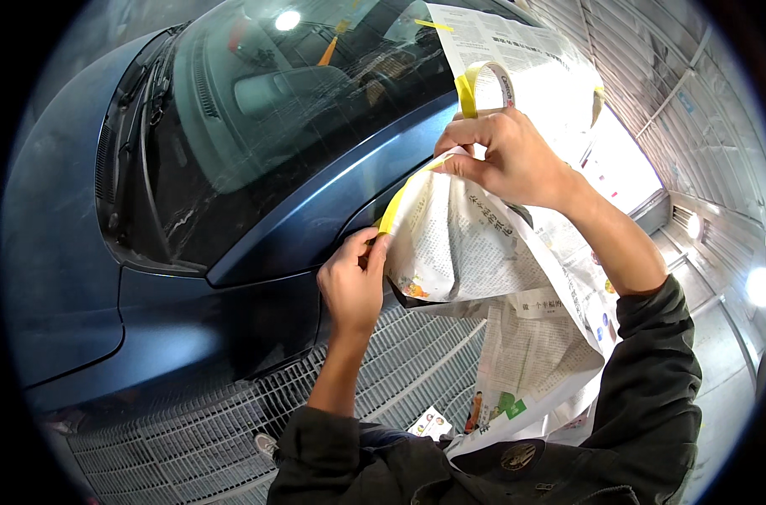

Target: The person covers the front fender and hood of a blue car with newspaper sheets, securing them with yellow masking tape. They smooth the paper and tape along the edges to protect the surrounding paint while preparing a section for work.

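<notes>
Taping newspaper (475, 244) seems in hand; left grip (350, 282) pinches its yellow masking tape (392, 212); right grip (522, 156) pinches its edge, tape roll (506, 87) just above; next move likely needs tautness.

From above and behind the left hand (349, 284) and right hand (519, 156), the fisheye head camera looks down, fairly near.
</notes>
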`<action>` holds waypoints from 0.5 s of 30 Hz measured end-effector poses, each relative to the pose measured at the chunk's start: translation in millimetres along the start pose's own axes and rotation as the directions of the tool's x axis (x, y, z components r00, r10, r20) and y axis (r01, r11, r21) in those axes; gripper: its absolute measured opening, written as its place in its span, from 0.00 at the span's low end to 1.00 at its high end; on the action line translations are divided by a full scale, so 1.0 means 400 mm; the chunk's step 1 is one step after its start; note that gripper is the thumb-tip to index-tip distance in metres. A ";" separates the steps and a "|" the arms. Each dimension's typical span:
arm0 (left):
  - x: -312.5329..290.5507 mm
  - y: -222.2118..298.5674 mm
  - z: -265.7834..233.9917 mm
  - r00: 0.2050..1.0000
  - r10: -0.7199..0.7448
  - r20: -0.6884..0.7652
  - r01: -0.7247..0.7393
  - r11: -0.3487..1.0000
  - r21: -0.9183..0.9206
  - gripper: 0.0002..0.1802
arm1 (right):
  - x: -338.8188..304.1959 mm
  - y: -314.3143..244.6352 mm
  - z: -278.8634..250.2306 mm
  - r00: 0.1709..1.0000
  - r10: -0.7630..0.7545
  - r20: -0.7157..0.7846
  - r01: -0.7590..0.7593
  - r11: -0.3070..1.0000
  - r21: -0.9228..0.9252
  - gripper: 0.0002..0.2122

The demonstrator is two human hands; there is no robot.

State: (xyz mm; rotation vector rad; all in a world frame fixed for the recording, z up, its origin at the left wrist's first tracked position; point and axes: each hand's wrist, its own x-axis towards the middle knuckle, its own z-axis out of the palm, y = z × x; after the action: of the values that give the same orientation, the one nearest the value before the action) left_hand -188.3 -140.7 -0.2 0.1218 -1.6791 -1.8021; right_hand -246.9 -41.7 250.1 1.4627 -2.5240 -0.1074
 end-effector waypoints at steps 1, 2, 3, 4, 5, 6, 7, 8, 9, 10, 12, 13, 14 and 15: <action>0.004 0.003 0.002 1.000 -0.018 -0.017 0.017 1.000 -0.012 0.10 | 0.000 0.003 0.002 1.000 0.001 -0.005 -0.001 1.000 0.013 0.10; 0.006 0.003 0.003 1.000 0.009 -0.019 -0.009 1.000 0.018 0.09 | 0.001 0.004 0.002 1.000 0.002 -0.010 -0.002 1.000 0.026 0.10; 0.007 -0.001 0.003 0.999 0.034 -0.018 -0.033 0.998 0.049 0.09 | -0.001 0.007 0.003 0.999 0.031 0.004 -0.031 0.999 0.003 0.10; 0.008 -0.003 0.003 0.998 0.058 -0.016 -0.057 0.995 0.080 0.08 | -0.005 0.009 0.003 0.998 0.061 0.018 -0.061 0.998 -0.021 0.11; 0.009 -0.004 0.002 0.997 0.071 -0.022 -0.067 0.989 0.129 0.08 | -0.009 0.013 0.002 0.995 0.091 0.031 -0.090 0.995 -0.045 0.11; 0.011 0.002 0.000 0.996 0.085 -0.025 -0.079 0.981 0.177 0.08 | -0.016 0.022 0.001 0.991 0.126 0.050 -0.122 0.990 -0.069 0.11; 0.013 0.008 -0.003 0.995 0.099 -0.027 -0.090 0.970 0.225 0.08 | -0.024 0.034 0.000 0.984 0.161 0.069 -0.154 0.984 -0.093 0.11; 0.016 0.014 -0.004 0.993 0.114 -0.023 -0.103 0.955 0.277 0.08 | -0.030 0.041 0.000 0.977 0.197 0.088 -0.186 0.976 -0.118 0.12; 0.019 0.021 -0.008 0.991 0.130 -0.019 -0.116 0.936 0.332 0.07 | -0.032 0.042 0.000 0.954 0.269 0.135 -0.254 0.960 -0.121 0.12; 0.023 0.027 -0.011 0.989 0.146 -0.015 -0.129 0.913 0.386 0.07 | -0.034 0.040 -0.001 0.923 0.339 0.183 -0.319 0.939 -0.128 0.11; 0.026 0.044 -0.011 0.991 0.137 0.011 -0.128 0.886 0.445 0.08 | -0.060 0.055 0.006 0.891 0.404 0.209 -0.389 0.915 -0.110 0.12; 0.028 0.050 -0.012 0.991 0.132 0.023 -0.127 0.870 0.477 0.08 | -0.082 0.081 0.030 0.900 0.393 0.189 -0.386 0.920 -0.075 0.12; 0.030 0.056 -0.013 0.991 0.131 0.033 -0.130 0.854 0.505 0.08 | -0.097 0.098 0.044 0.908 0.383 0.168 -0.381 0.923 -0.041 0.12; 0.032 0.059 -0.014 0.991 0.128 0.045 -0.133 0.836 0.532 0.08 | -0.099 0.107 0.047 0.879 0.421 0.222 -0.421 0.906 -0.051 0.14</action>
State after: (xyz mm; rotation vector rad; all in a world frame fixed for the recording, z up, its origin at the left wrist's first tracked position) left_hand -186.1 -150.9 25.0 0.2337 -2.1031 -1.1916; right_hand -268.5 13.0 233.3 0.9066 -2.9640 -0.2136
